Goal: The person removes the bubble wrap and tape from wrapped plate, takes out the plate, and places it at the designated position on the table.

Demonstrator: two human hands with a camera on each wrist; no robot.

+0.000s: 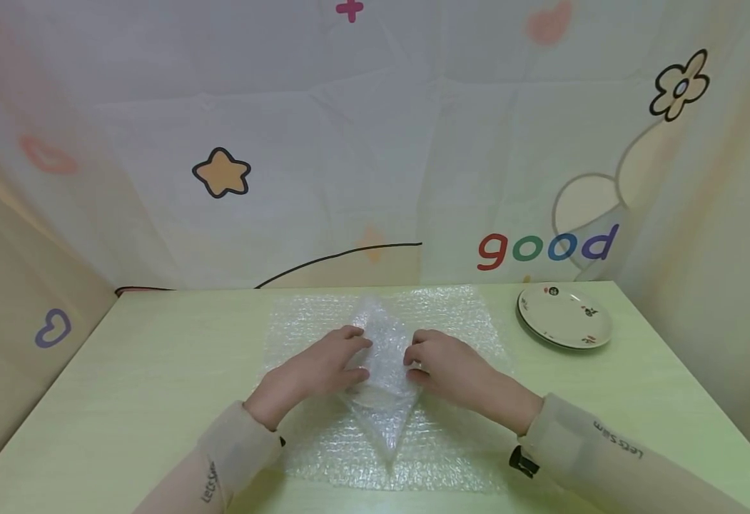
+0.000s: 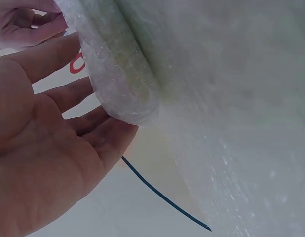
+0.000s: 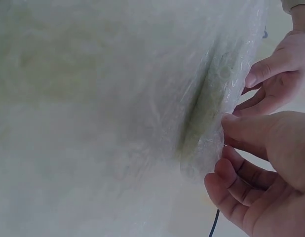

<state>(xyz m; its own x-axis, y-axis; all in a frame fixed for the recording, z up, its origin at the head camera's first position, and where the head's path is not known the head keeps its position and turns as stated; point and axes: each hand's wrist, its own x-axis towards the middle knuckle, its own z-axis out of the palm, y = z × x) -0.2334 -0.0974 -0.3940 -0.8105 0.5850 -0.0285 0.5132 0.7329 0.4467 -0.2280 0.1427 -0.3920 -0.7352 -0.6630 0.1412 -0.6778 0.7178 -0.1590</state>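
A clear bubble wrap sheet point(image 1: 458, 450) lies on the table with its flaps folded inward over a thing in the middle. Through the plastic a pale curved edge point(image 1: 375, 397) shows; the rest of that thing is hidden. My left hand point(image 1: 326, 360) rests at the left side of the folded part, fingers fairly straight and touching the wrap, as the left wrist view also shows along the rounded fold point(image 2: 118, 74). On the opposite side my right hand point(image 1: 448, 364) has curled fingers and thumb at the edge of the wrap, pinching it.
Two stacked off-white plates point(image 1: 564, 314) with small printed motifs sit at the back right of the pale green table point(image 1: 175, 371). A printed cloth point(image 1: 323, 157) hangs behind the table and along both sides.
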